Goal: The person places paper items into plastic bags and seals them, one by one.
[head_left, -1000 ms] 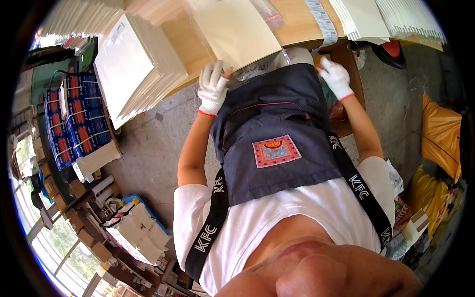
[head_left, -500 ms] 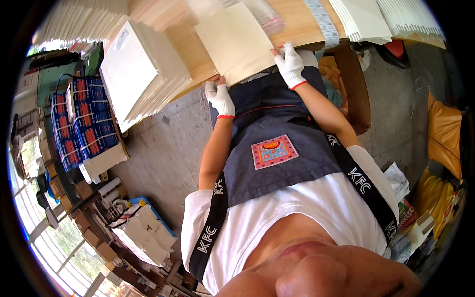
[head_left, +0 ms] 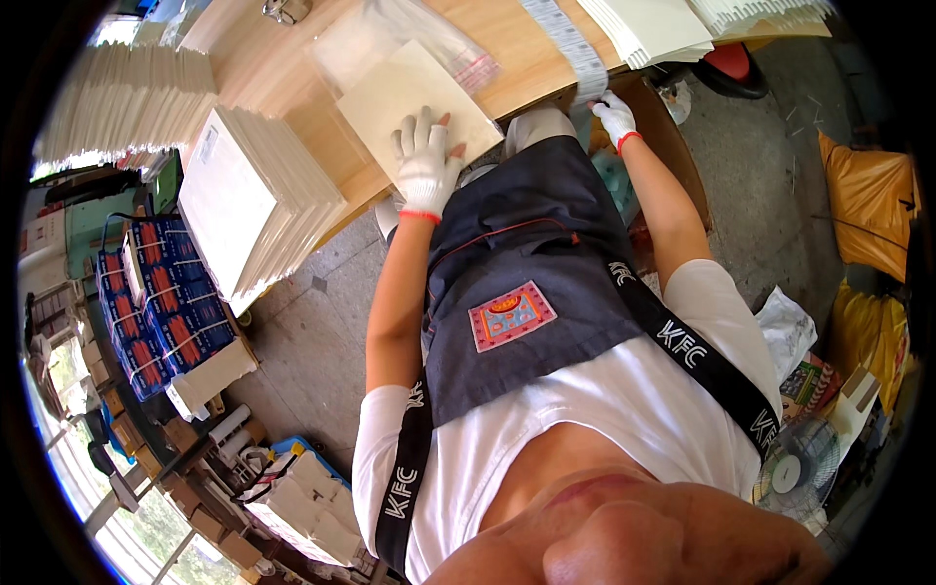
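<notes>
A flat cream rectangular board (head_left: 375,102) lies on the wooden table at its near edge. My left hand (head_left: 426,161), in a white glove with bare fingertips, rests on the board with its fingers spread. A clear plastic bag (head_left: 375,39) with a reddish strip along its end lies just behind the board. To the right, a long pale strip of printed labels (head_left: 565,44) runs across the table and hangs over the edge. My right hand (head_left: 614,117), gloved the same way, has its fingers closed at the hanging end of this strip.
A tall stack of white boards in clear wrapping (head_left: 229,200) stands left, with more stacked sheets (head_left: 127,97) behind. White stacked pieces (head_left: 648,29) sit far right. An open cardboard box (head_left: 673,136) is below the table edge. Blue packs (head_left: 161,302) and orange bags (head_left: 868,210) flank me.
My left hand has gone from the board's near corner to flat on top of it. My right hand has let go of the board and moved right to the label strip.
</notes>
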A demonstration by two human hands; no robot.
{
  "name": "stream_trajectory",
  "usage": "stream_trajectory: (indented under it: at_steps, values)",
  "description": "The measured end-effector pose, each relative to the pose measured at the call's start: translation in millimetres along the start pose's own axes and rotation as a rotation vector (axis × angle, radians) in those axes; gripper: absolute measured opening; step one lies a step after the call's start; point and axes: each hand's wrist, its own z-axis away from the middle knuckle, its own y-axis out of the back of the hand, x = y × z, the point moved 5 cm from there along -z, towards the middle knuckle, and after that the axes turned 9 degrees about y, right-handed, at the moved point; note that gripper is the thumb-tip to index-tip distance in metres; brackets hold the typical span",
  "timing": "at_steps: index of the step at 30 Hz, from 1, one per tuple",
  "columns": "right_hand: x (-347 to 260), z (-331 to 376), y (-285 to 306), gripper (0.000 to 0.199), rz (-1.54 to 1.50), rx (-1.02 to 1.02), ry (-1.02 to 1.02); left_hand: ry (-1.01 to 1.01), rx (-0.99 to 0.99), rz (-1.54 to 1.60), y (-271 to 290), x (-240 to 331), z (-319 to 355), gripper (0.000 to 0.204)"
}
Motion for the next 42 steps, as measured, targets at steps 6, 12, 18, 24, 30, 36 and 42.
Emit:
stream_trajectory:
  at_steps: [6,12,18,24,30,36,42]
  values:
    - [-95.0,67.8,9.0,0.015,-0.155,-0.048,0.193,0.279,-0.181,0.551,-40.5,25.5,3.2,0.038]
    - [-189.7,134.7,22.4,0.016,0.197,-0.184,0.601,1.154,-1.118,1.692,-117.2,110.4,41.6,0.020]
    - [-255.1,152.5,32.3,0.020,0.481,-0.055,0.959,1.005,-1.132,1.489,-117.4,122.7,39.7,0.017]
    - [-280.3,128.0,9.5,0.017,0.118,-0.040,0.782,0.750,-1.276,1.203,-104.6,75.9,71.2,0.033]
    - [-261.5,69.8,-85.5,0.024,-0.273,-0.485,0.324,1.370,0.235,1.991,-83.3,-84.7,154.1,0.006]
    - [-280.6,-2.6,-166.8,0.022,0.151,-0.586,0.399,1.441,-0.073,1.626,-14.9,-60.9,183.1,0.006]
    - [-278.8,-36.9,-210.1,0.020,0.425,-0.316,0.605,1.405,-0.113,1.620,-8.7,-51.0,187.6,0.011]
